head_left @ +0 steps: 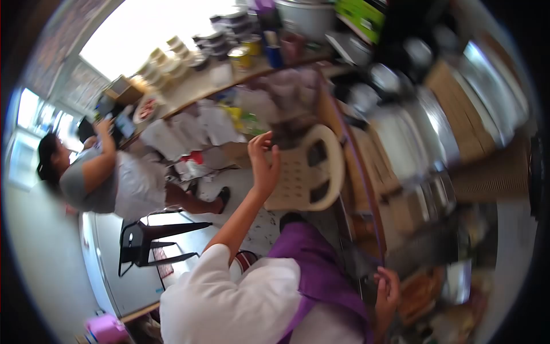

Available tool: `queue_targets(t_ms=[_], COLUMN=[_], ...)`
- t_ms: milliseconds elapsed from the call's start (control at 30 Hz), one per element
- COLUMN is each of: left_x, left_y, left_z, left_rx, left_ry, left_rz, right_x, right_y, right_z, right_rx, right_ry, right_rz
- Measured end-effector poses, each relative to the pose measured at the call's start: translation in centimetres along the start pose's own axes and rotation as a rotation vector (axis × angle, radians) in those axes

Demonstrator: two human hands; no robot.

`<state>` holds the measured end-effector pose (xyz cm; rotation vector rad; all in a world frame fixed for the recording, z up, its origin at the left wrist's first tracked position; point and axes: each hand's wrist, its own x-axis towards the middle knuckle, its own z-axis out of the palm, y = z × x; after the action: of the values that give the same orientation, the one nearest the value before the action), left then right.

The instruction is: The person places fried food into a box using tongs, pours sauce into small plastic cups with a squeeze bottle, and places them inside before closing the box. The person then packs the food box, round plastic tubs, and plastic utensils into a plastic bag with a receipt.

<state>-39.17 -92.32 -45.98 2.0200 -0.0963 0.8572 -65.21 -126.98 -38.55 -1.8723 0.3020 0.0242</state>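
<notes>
My left hand [264, 163] is stretched out ahead of me, its fingers loosely bent and apart, with nothing in it. In the view it lies beside a beige plastic chair [298, 166] with a slotted seat; whether they touch I cannot tell. Low on the right is my right hand [388, 289], fingers half curled and apart, with nothing visible in it. Near that hand stands a shelf or counter edge [375, 229] with blurred goods around it. I wear a purple apron [306, 258] over a white shirt.
Another person [94, 172] stands at the left by a long counter [177, 100]. The counter carries stacked tubs [166, 60], a plate of food [147, 109] and tins [239, 56]. A black stool [137, 243] stands nearby. Cardboard and foil-like stacks [429, 123] fill the right.
</notes>
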Motion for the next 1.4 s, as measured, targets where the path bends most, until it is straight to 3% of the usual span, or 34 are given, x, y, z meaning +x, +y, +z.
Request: queue_targets(t_ms=[100,200,267,400,500,600,700,800,1033,1233,1333,1400], left_x=[-9.4,-17.4,-20.1,-22.7,-23.5,-23.7,-24.6,-25.5,-25.4,-27.3,-26.0,-26.4], left_y=[9.3,16.4,19.3,25.1,25.5,26.2,27.4,28.1,30.6,30.0,30.1,29.7], left_z=[3.6,6.7,8.7,10.9,14.0,19.2,23.9,25.9,26.7,27.8,25.8,25.3], left_rx=[-0.262,-0.541,-0.620,-0.718,-0.779,-0.788,-0.764,-0.719,-0.505,-0.390,-0.487,-0.475], left_ry=[-0.273,-0.747,-1.038,-1.318,-1.326,-1.386,-1.480,-1.577,-1.521,-1.416,-1.487,-1.488], left_rz=[0.062,0.052,0.083,-0.149,-0.308,-0.380,-0.554,-0.678,-0.710,-0.230,-0.486,-0.450], right_x=[-4.5,-8.7,-10.8,-13.0,-12.7,-11.3,-8.6,-7.0,-7.2,-6.0,-7.9,-8.3], right_y=[1.2,4.4,6.7,10.2,12.9,19.0,19.9,22.5,20.0,20.7,20.4,20.1], right_z=[-4.2,-7.8,-9.6,-12.2,-14.8,-18.3,-21.5,-22.7,-23.2,-22.9,-23.1,-22.8], right_rx=[0.118,0.323,0.131,-0.218,-0.340,-0.175,0.307,0.921,0.742,-0.002,0.423,0.459], right_ry=[0.135,0.354,0.671,1.056,1.123,1.142,1.034,0.945,0.832,0.857,0.793,0.772], right_rz=[0.090,0.101,0.103,0.152,0.147,0.173,0.507,0.455,0.516,0.445,0.418,0.437])
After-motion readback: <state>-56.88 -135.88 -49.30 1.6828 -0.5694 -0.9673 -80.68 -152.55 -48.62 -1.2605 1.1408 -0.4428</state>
